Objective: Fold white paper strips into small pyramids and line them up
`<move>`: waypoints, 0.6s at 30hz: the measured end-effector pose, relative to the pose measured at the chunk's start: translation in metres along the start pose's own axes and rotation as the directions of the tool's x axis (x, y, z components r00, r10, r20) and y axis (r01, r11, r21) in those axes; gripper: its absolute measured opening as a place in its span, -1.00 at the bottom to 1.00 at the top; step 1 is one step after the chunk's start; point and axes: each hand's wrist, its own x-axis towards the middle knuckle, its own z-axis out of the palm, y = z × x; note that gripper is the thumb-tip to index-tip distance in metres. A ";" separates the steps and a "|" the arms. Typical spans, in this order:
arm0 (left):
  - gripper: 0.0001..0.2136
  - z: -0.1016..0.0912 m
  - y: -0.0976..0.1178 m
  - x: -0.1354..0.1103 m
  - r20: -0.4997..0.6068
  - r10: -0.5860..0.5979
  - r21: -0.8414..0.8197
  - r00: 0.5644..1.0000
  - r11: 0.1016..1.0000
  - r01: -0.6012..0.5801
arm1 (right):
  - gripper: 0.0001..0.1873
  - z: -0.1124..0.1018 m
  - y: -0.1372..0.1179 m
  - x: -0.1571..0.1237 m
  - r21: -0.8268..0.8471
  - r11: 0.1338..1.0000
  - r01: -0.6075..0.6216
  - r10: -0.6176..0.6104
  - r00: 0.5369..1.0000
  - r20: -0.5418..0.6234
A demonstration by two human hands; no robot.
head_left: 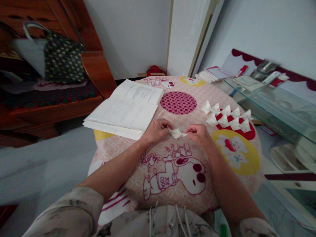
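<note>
A small piece of folded white paper (176, 133) is stretched between my two hands, just above the patterned tablecloth. My left hand (159, 128) pinches its left end. The right end is pinched between the fingers of my right hand (198, 133). To the left of my left hand lies an open book (123, 110) with printed pages. Beyond my right hand, several folded white paper pieces (223, 120) stand in two rows, partly over a red patch of the cloth.
A glass shelf (278, 98) with a red marker (241, 70) and other items stands at the right. A stack of papers (208, 75) sits at the table's far right edge. On the left is a wooden bench (97, 70) holding a dark patterned bag (63, 59).
</note>
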 end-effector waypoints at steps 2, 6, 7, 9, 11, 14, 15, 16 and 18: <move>-0.75 0.000 0.000 0.000 0.010 0.007 0.015 1.000 1.000 -0.008 | -0.82 -0.002 0.000 -0.001 -0.011 1.000 -0.019 0.019 1.000 0.003; -0.77 -0.001 -0.002 0.001 0.018 0.017 0.033 1.000 0.999 -0.017 | -0.81 -0.008 0.001 -0.001 -0.056 0.998 -0.038 0.038 0.999 0.007; -0.77 -0.001 -0.002 0.001 0.017 0.021 0.036 1.000 0.999 -0.022 | -0.81 -0.008 0.001 -0.001 -0.065 0.997 -0.045 0.046 0.999 0.011; -0.78 -0.001 -0.002 0.001 0.020 0.032 0.044 0.999 0.998 -0.033 | -0.80 -0.009 0.000 -0.001 -0.075 0.995 -0.059 0.061 0.998 0.014; -0.78 -0.001 -0.002 0.001 0.028 0.042 0.057 0.999 0.997 -0.044 | -0.78 -0.009 -0.002 -0.002 -0.074 0.995 -0.067 0.068 0.997 0.021; -0.78 -0.001 0.000 0.000 0.048 0.061 0.078 0.997 0.995 -0.065 | -0.72 -0.008 -0.004 -0.003 -0.084 0.996 -0.045 0.048 0.998 0.044; -0.79 0.000 0.000 -0.001 0.053 0.069 0.084 0.996 0.994 -0.073 | -0.71 -0.007 -0.004 -0.003 -0.097 0.995 -0.026 0.031 0.998 0.056; -0.79 0.000 0.001 -0.001 0.056 0.077 0.090 0.995 0.993 -0.082 | -0.70 -0.007 -0.004 -0.004 -0.115 0.993 -0.001 0.009 0.998 0.069; -0.81 0.001 0.001 -0.002 0.054 0.088 0.110 0.995 0.989 -0.093 | -0.68 -0.007 -0.004 -0.004 -0.151 0.987 0.051 -0.036 0.995 0.097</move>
